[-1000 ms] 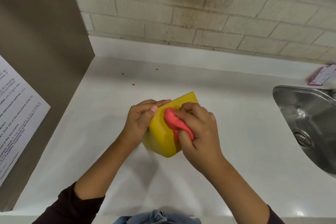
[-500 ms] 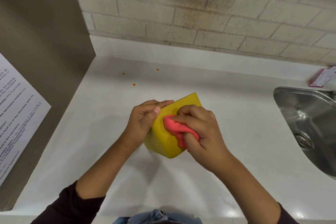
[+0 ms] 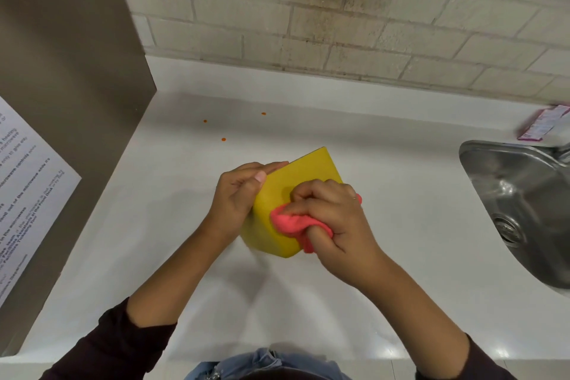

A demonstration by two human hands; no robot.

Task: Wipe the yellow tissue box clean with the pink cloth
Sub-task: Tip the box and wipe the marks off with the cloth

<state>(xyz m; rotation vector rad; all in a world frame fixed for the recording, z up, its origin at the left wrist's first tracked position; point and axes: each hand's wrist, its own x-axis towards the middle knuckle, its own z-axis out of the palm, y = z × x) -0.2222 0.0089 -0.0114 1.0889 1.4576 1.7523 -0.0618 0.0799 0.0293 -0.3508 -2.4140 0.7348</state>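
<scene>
The yellow tissue box (image 3: 296, 182) stands tilted on a corner in the middle of the white counter (image 3: 401, 225). My left hand (image 3: 237, 191) grips its left side, thumb on the upper face and fingers over the far edge. My right hand (image 3: 333, 219) is closed around the bunched pink cloth (image 3: 290, 224) and presses it against the box's upper face near the near right edge. Part of the cloth sticks out below my fingers and a bit shows behind my knuckles.
A steel sink (image 3: 524, 203) is sunk into the counter at the right, with a pink-and-white packet (image 3: 543, 123) behind it. A brown cabinet side (image 3: 71, 71) carrying a printed notice (image 3: 21, 194) bounds the left. Small orange specks (image 3: 223, 139) lie toward the tiled back wall.
My right hand has dragged the pink cloth down the box's face toward the near right edge. The left hand keeps its hold and the box has barely shifted.
</scene>
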